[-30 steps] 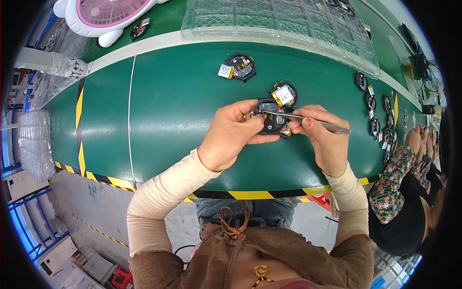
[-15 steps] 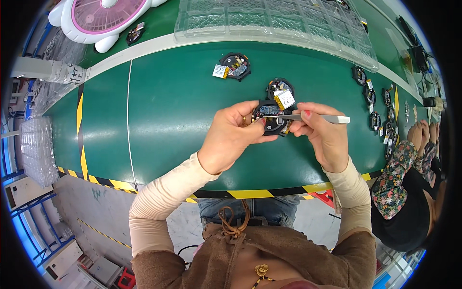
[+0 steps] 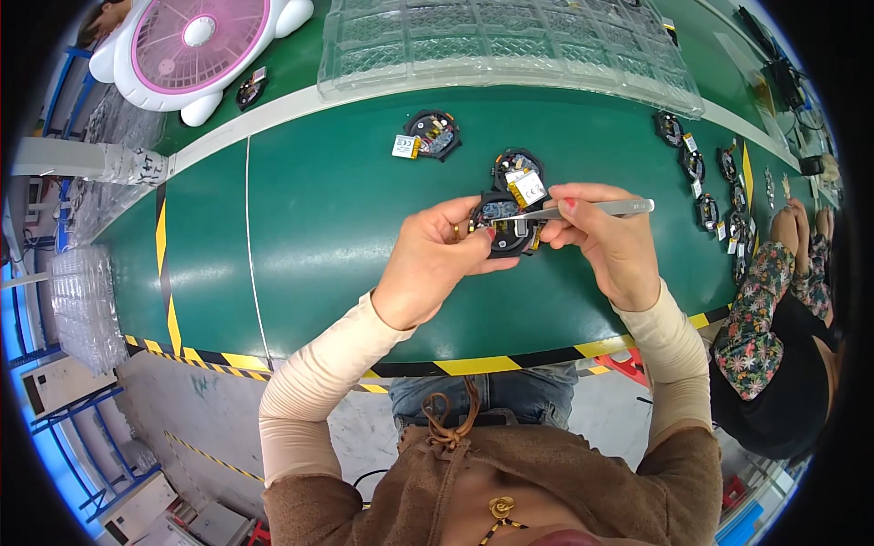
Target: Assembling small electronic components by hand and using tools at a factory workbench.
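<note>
Three round black circuit modules near the frame's centre: one [image 3: 503, 225] pinched in the left hand [image 3: 435, 264] above the green table [image 3: 319, 209], dark-rimmed with a blue board and a yellow-edged battery tab, one [image 3: 519, 175] lying just behind it, one [image 3: 431, 135] farther toward the upper middle. Right hand [image 3: 612, 244] with its grip closed on one pair of metal tweezers [image 3: 583, 210], tips touching the held module. At upper left one pink-and-white fan [image 3: 187, 45], along the top edge clear blister trays [image 3: 510, 45], at right a row of more modules [image 3: 706, 187].

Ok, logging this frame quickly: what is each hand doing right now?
Left hand: closed on the round black assembly, held above the green table.
Right hand: closed on metal tweezers, tips at the assembly.
</note>
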Demonstrator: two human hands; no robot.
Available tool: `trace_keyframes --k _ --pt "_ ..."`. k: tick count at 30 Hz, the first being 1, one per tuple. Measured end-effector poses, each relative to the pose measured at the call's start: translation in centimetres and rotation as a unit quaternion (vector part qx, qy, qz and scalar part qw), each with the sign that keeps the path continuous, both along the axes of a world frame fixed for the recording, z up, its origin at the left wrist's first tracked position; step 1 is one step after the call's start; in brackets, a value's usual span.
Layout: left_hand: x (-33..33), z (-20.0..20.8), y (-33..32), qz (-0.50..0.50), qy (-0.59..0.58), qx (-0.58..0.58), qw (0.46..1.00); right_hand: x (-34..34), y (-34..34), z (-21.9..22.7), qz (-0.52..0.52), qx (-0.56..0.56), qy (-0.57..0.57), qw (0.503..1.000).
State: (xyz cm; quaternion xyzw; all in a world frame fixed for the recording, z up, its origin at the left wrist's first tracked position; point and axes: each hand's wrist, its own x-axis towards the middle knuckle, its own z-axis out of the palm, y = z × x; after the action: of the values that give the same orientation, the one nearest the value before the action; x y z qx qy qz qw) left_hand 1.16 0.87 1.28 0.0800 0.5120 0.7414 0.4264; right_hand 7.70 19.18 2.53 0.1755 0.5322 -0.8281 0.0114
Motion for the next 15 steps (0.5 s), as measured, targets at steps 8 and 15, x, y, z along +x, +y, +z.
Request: trace_keyframes --k 8,15 --pt "0.16 0.42 0.11 0.007 -0.017 0.001 1.000 -0.03 0.02 -0.02 0.001 0.002 0.025 1.000" --pt "-0.29 0.60 -0.06 0.028 -0.079 0.047 0.995 0.00 -0.69 -0.14 -0.017 0.025 0.053 0.998"
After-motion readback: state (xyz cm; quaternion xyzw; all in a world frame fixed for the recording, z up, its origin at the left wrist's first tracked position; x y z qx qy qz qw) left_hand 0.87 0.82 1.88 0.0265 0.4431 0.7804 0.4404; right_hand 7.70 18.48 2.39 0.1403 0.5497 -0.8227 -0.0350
